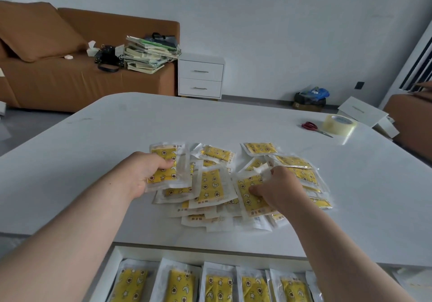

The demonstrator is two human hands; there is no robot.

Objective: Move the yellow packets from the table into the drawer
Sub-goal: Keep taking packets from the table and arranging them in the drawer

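Half done, I judge: yellow star-printed plastic packets (217,285) line the near white drawer (117,253); a heap (211,186) lies on the white table (210,119). My left hand (145,175) grips several, my right hand (278,189) pinches one.

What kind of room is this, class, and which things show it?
Probably a home living room: a brown sofa stands by the wall, a white two-drawer cabinet beside it, and a large white table in front.
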